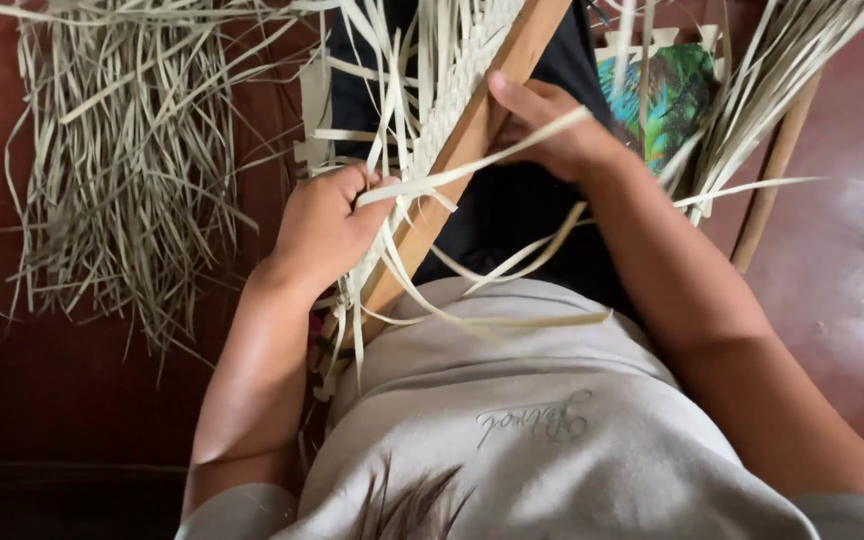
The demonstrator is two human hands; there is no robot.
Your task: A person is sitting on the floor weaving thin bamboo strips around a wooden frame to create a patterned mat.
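A long wooden board point(492, 95) runs slanted from my lap toward the top of the view, with a pale woven strip point(457, 85) lying along its left edge. My left hand point(324, 228) is closed around loose pale leaf strips point(422, 183) beside the board's lower part. My right hand point(542, 125) rests on the board higher up, fingers curled, and one strip passes across it. Several loose strip ends curl down over my grey shirt.
A large pile of dried leaf strips point(127, 150) lies on the dark red floor at the left. Another bundle point(782, 70) fans out at the upper right beside a thin wooden stick point(767, 185) and a green-blue printed item point(667, 95).
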